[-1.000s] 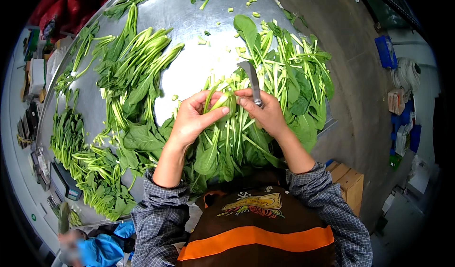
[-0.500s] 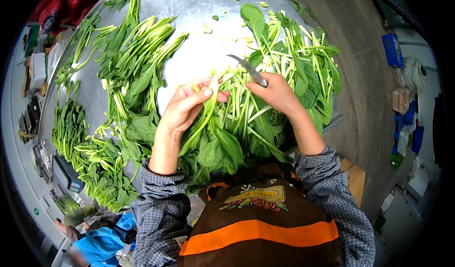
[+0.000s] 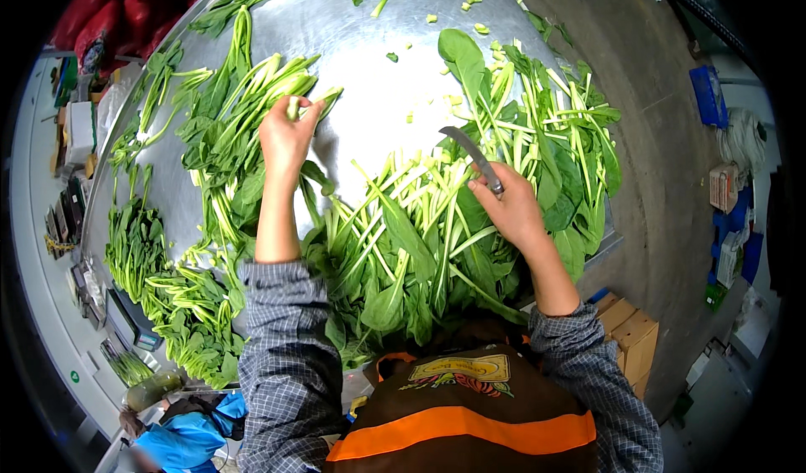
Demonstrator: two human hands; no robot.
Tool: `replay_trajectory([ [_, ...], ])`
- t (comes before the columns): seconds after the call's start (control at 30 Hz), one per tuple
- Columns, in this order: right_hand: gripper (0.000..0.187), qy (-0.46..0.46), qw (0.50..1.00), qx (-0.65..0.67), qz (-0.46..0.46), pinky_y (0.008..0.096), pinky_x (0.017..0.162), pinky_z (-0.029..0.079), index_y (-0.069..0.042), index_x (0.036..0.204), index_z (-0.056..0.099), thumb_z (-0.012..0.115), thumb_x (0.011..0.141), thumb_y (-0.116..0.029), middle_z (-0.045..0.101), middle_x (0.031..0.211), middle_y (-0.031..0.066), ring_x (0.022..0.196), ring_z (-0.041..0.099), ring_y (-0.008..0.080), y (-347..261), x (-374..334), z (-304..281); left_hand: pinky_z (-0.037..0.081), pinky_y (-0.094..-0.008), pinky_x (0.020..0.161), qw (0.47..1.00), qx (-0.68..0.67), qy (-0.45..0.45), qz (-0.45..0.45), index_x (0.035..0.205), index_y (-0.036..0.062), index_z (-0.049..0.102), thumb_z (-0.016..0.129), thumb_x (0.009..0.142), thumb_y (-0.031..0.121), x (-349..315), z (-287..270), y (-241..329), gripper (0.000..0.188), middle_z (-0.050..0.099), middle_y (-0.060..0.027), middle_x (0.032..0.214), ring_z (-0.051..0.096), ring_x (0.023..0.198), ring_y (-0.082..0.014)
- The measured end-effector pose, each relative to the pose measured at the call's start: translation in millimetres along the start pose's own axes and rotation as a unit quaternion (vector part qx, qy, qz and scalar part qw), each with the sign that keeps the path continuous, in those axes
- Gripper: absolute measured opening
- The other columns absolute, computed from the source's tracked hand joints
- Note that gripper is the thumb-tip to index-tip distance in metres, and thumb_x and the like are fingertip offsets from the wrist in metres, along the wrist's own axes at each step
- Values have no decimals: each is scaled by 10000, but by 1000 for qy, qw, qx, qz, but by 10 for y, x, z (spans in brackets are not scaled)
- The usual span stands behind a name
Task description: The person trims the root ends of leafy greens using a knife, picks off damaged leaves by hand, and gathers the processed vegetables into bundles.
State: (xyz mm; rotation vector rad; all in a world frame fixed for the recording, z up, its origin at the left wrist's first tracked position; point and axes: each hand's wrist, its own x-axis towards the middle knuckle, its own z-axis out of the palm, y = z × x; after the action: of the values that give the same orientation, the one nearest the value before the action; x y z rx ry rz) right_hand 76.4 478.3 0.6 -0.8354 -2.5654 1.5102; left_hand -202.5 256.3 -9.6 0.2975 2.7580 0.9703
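Observation:
In my closed right hand [image 3: 514, 209] is a small curved knife [image 3: 470, 152], its blade pointing up and to the left, over the loose leafy greens. My left hand [image 3: 287, 137] is at the bundled pile of leafy greens [image 3: 239, 112] on the left. Its fingers are closed round a pale green stalk [image 3: 293, 109]; leaves hang below the wrist side of the hand. A broad heap of loose leafy greens [image 3: 411, 238] with pale cut stems lies between my forearms and extends to the right. Small cut stem ends [image 3: 454, 100] are scattered past it on the metal table [image 3: 361, 70].
More bunches of greens [image 3: 191, 313] lie along the table's left side. Red sacks [image 3: 109, 20] stand beyond the far left edge. A cardboard box [image 3: 630, 330] sits at right near my elbow. Near the lower left is another person in blue [image 3: 189, 435].
My left hand has moved left and away from me, carrying greens from the heap to the left pile. My right hand with the knife has shifted slightly right and toward me.

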Motion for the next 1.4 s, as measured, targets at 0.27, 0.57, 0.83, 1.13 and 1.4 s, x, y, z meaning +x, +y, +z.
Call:
replay_trajectory([
  [0.27,216,-31,999,-10,-15,389,632,455,0,973,630,690,872,-181,596,793,131,694,580,295,-87,-20,84,520,-422,816,961,244,-5,133,1073,105,722,752,778,279,286,283,-179,344,663,-107,1083,657,937,-305],
  [0.57,189,38,996,-31,-76,370,699,494,-26,1026,661,641,918,-179,621,935,94,816,630,278,-373,-49,113,492,-238,582,978,-87,-170,77,986,-14,741,786,764,138,-706,-165,691,272,684,-48,685,585,598,-72],
  [0.83,125,90,954,-90,-271,360,714,487,-83,984,687,669,864,-116,609,888,58,840,600,254,-968,-107,-96,404,-172,525,842,-436,-307,-81,961,2,725,776,802,52,-1229,-424,847,174,656,28,748,518,589,-11],
  [1.13,293,-28,997,27,-62,312,696,492,-53,1133,667,688,905,-235,631,902,56,784,607,174,-104,-331,37,238,-167,423,741,-541,-362,-165,992,25,692,705,863,79,-1500,-269,557,141,582,53,691,356,475,4],
  [1.4,313,-97,989,111,23,221,529,359,-49,788,668,709,892,-341,501,612,-67,567,446,44,-527,-149,5,448,-245,536,949,-250,-189,-39,1032,-16,684,801,810,192,-1411,40,323,326,602,15,725,514,545,-97],
])
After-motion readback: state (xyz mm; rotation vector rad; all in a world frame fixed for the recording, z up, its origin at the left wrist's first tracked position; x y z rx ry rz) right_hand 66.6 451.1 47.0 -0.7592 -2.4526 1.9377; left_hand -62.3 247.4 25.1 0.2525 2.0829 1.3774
